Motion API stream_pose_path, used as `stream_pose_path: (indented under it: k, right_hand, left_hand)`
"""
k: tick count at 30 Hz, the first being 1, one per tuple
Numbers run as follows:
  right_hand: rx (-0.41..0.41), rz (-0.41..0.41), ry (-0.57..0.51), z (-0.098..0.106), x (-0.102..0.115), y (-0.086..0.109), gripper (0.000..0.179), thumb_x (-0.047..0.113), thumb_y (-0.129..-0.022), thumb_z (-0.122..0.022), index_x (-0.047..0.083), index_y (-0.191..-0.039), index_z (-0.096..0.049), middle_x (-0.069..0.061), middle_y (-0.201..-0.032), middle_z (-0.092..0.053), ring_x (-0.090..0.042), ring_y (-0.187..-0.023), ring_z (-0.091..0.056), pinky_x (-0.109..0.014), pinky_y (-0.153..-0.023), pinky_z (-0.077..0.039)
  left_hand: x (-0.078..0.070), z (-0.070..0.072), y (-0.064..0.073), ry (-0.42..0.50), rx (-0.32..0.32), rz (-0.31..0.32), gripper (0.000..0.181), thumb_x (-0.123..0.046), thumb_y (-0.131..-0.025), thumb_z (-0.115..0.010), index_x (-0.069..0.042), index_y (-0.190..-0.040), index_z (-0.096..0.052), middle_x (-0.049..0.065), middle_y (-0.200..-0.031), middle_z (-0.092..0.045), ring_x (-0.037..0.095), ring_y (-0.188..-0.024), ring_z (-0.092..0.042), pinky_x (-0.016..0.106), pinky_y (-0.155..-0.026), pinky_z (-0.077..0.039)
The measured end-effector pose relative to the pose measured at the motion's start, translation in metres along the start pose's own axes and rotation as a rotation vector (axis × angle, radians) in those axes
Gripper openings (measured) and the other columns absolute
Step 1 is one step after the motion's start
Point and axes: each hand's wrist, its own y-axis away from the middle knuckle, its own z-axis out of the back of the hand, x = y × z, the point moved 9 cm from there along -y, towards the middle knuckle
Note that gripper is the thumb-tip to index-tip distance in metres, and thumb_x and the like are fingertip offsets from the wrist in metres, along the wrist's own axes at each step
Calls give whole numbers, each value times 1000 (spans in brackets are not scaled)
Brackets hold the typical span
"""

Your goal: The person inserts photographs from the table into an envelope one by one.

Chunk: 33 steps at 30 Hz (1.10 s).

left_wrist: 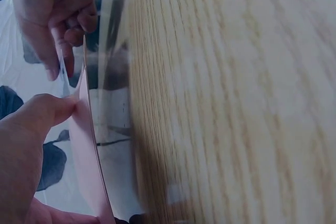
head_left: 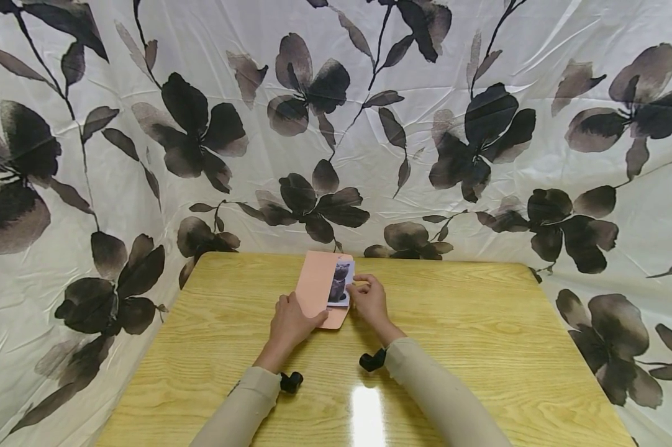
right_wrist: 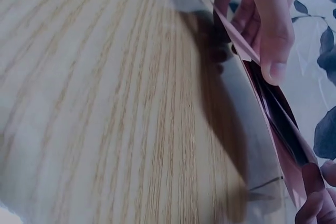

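A pink envelope (head_left: 313,279) stands tilted over the far part of the table. Its open side faces right, and a photo card of a grey cat (head_left: 341,284) sticks partly out of it. My left hand (head_left: 292,320) grips the envelope's lower left part, the thumb on its front near the opening, as the left wrist view also shows. At the card's right edge, my right hand (head_left: 371,303) pinches the card between thumb and fingers. In the right wrist view the dark card (right_wrist: 286,132) sits between the parted pink layers; its inner part is hidden inside.
The wood-grain table (head_left: 453,323) extends on both sides of the hands. Just behind its far edge hangs a white floral cloth (head_left: 403,192), which also covers the sides. Black wrist devices (head_left: 372,360) sit at both cuffs.
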Motion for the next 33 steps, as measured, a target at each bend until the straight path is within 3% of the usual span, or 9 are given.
stream_pose_path:
  k: [5, 11, 19, 26, 33]
  right_hand:
    - [14, -10, -8, -3, 0, 1, 26, 6, -101, -74, 0, -126, -69, -12, -83, -76, -8, -55, -52, -23, -48, -39]
    - [17, -12, -31, -6, 2, 3, 27, 4, -101, -72, -1, -127, -69, -18, -95, -78, -9, -53, -50, -23, -46, -38]
    - [11, -16, -2, -12, 3, 1, 27, 4, -100, -74, -2, -126, -70, -15, -100, -78, -13, -73, -63, -21, -54, -42]
    - [11, -22, 48, -18, 2, -1, 25, 6, -100, -75, 1, -124, -71, -13, -106, -80, -26, -97, -73, -25, -71, -54]
    - [-1, -52, 105, -21, 2, -1, 25, 9, -99, -76, 5, -123, -73, -11, -107, -80, -27, -100, -74, -34, -79, -60]
  left_hand:
    - [0, 2, 0, 1, -10, -3, 104, -60, -85, -84, 13, -149, -46, 30, -135, -51, 40, -117, -53, 57, -95, -53]
    - [-2, 4, 1, -7, -35, -28, 100, -59, -85, -84, 13, -145, -50, 30, -133, -52, 42, -117, -54, 57, -93, -54]
    - [-1, 4, 1, -11, -25, -20, 99, -59, -85, -83, 12, -144, -50, 29, -129, -53, 39, -112, -54, 56, -90, -53]
    - [-1, 4, 0, -15, -25, -20, 99, -59, -84, -83, 12, -144, -50, 28, -128, -52, 39, -111, -54, 55, -89, -53]
    - [-1, 4, 0, -9, -29, -24, 98, -60, -84, -83, 12, -144, -50, 28, -128, -52, 39, -111, -54, 56, -89, -53]
